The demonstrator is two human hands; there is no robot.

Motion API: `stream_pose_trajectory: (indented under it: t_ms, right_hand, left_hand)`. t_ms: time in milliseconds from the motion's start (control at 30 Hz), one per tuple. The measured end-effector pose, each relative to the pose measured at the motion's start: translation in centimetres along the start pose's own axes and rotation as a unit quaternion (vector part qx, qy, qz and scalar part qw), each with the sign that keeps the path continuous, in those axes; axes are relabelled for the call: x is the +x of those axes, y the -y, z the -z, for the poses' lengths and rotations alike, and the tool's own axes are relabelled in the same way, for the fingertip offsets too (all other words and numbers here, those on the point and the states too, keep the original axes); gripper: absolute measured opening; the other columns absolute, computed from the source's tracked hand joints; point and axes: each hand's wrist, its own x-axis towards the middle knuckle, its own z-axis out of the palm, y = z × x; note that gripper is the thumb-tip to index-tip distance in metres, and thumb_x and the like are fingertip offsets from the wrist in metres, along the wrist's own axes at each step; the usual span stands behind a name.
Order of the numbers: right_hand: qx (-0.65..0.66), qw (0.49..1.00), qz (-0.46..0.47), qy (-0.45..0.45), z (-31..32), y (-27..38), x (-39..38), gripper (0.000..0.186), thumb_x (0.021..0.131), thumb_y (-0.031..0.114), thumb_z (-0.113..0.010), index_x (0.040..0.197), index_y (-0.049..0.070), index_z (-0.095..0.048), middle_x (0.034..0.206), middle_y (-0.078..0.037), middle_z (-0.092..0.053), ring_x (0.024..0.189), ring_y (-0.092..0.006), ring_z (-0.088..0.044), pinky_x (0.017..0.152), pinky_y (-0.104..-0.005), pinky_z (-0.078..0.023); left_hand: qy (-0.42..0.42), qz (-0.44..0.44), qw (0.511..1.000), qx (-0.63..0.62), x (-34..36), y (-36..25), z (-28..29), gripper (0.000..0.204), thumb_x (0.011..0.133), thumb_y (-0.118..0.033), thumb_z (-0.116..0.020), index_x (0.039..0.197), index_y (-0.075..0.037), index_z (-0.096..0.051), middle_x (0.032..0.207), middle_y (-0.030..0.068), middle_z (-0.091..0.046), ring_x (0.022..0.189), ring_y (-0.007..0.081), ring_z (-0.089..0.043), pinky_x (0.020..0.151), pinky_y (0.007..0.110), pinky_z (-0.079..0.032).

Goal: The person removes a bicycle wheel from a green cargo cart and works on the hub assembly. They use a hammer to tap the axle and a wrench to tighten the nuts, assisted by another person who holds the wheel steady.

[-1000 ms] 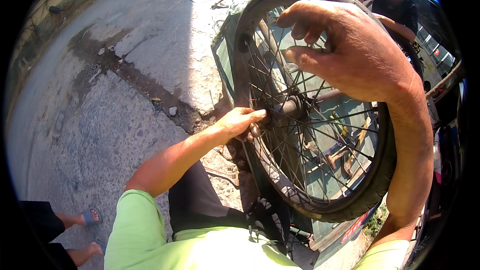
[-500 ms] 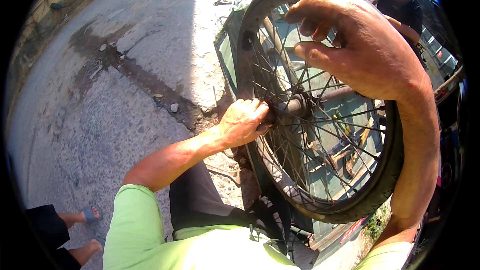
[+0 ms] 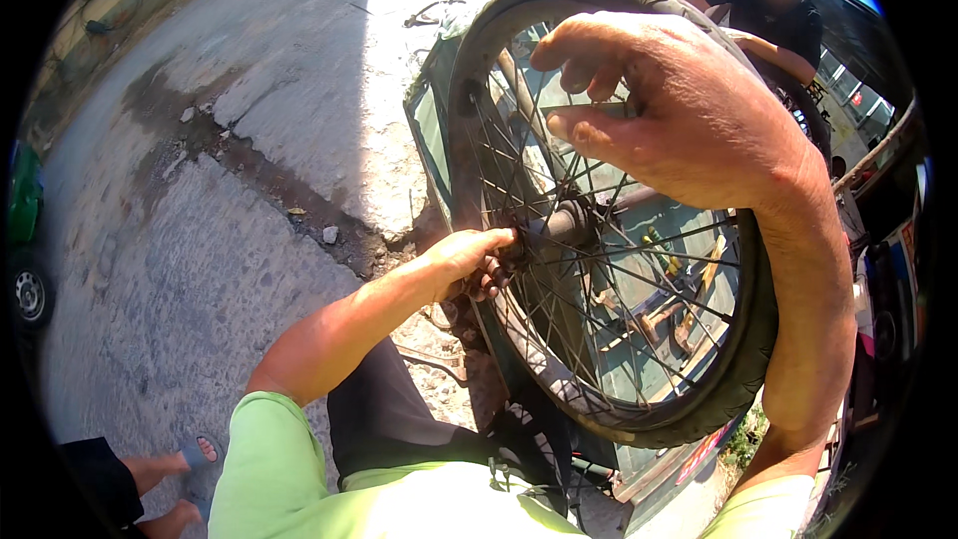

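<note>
A spoked wheel with a black tyre [image 3: 654,431] stands tilted in front of me. Its hub [image 3: 569,224] lies in the middle of the spokes. At the hub's near end, my left hand [image 3: 471,262] pinches the dark axle end, thumb on top and fingers curled below. Just what sits between those fingertips is hidden. My right hand [image 3: 674,105] arches over the far right part of the wheel, fingers bent, thumb apart, nothing in it. That forearm passes in front of the tyre's right side.
Beneath the wheel is a green surface [image 3: 639,364] with several tools, one like a hammer [image 3: 654,321]. A person in dark clothes [image 3: 763,10] is at the far right. Another person's sandalled foot [image 3: 200,454] shows lower left. A green car [image 3: 28,230] stands at the left edge.
My left hand has rolled over at the axle end: its knuckles were uppermost, now the thumb is. The view has shifted, bringing the green car in. My right hand keeps its arched shape.
</note>
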Motion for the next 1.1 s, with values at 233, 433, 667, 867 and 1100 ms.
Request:
stream_pose_trajectory:
  t_ms: [233,433,667,867,1100]
  right_hand:
    - [-0.034,0.998,-0.035,0.037,0.5,0.8,0.3,0.033,0.085,0.022,-0.070,0.113,0.006,-0.064,0.090,-0.013,-0.067,0.080,-0.0229,-0.066,0.071,-0.0336,-0.054]
    - [-0.014,1.000,-0.018,0.021,0.4,0.4,-0.1,0.034,0.085,0.020,-0.070,0.114,0.006,-0.062,0.092,-0.013,-0.067,0.082,-0.0243,-0.067,0.073,-0.0346,-0.055]
    - [-0.017,0.999,-0.022,0.029,0.4,0.6,-0.2,0.034,0.085,0.019,-0.070,0.115,0.007,-0.062,0.092,-0.012,-0.067,0.082,-0.0238,-0.067,0.073,-0.0344,-0.055]
    - [-0.012,0.999,-0.033,0.028,0.5,0.7,-0.3,0.033,0.083,0.021,-0.072,0.113,0.009,-0.065,0.087,-0.009,-0.066,0.077,-0.0193,-0.064,0.068,-0.0322,-0.053]
    - [0.017,0.998,-0.066,0.001,0.4,1.9,-0.3,0.032,0.082,0.017,-0.071,0.112,0.007,-0.067,0.083,-0.006,-0.061,0.071,-0.0148,-0.059,0.064,-0.0285,-0.050]
  left_hand:
    - [-0.029,-0.289,0.886,0.361,0.0,0.7,0.9,0.043,0.088,-0.028,-0.069,0.114,0.002,-0.054,0.090,0.0093,-0.062,0.075,0.0205,-0.063,0.063,0.037,-0.052]
    - [-0.161,-0.494,0.555,0.650,-2.0,0.1,-0.3,0.033,0.080,-0.024,-0.073,0.095,-0.001,-0.054,0.083,0.0172,-0.057,0.078,0.0359,-0.062,0.068,0.043,-0.051]
    - [-0.026,-0.082,0.982,0.169,-0.5,-0.3,0.1,0.047,0.096,-0.045,-0.057,0.105,0.000,-0.061,0.073,0.0022,-0.058,0.058,0.0105,-0.057,0.053,0.028,-0.048]
    - [-0.019,-0.013,0.998,0.056,0.1,-0.1,-0.1,0.024,0.096,-0.034,-0.059,0.096,-0.011,-0.057,0.067,0.0000,-0.057,0.052,0.0141,-0.058,0.043,0.027,-0.044]
    - [-0.161,-0.462,0.571,0.659,-1.6,0.4,-0.4,0.035,0.084,-0.027,-0.069,0.102,0.000,-0.056,0.083,0.0194,-0.062,0.083,0.0353,-0.064,0.067,0.043,-0.051]
